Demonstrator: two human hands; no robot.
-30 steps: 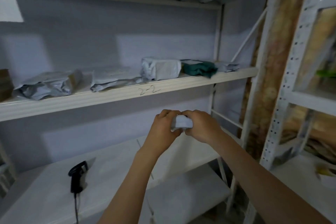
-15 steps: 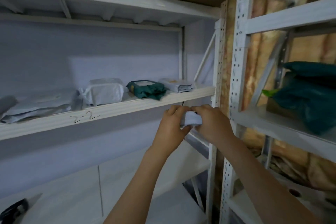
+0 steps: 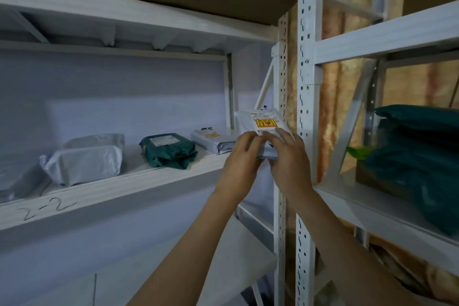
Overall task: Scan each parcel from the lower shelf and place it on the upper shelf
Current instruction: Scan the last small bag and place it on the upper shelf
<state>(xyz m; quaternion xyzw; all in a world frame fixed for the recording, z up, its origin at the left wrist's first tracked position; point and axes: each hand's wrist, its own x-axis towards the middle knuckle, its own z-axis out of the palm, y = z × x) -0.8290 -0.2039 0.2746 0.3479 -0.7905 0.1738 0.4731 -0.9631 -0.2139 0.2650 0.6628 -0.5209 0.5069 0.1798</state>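
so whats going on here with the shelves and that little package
A person is holding a small white parcel in both hands, the left hand and right hand gripping its lower part. It is up at the right end of the upper shelf, the one marked 2-2, but not yet set down. Already lying on that shelf are a white wrapped parcel, a dark green parcel and a grey flat parcel.
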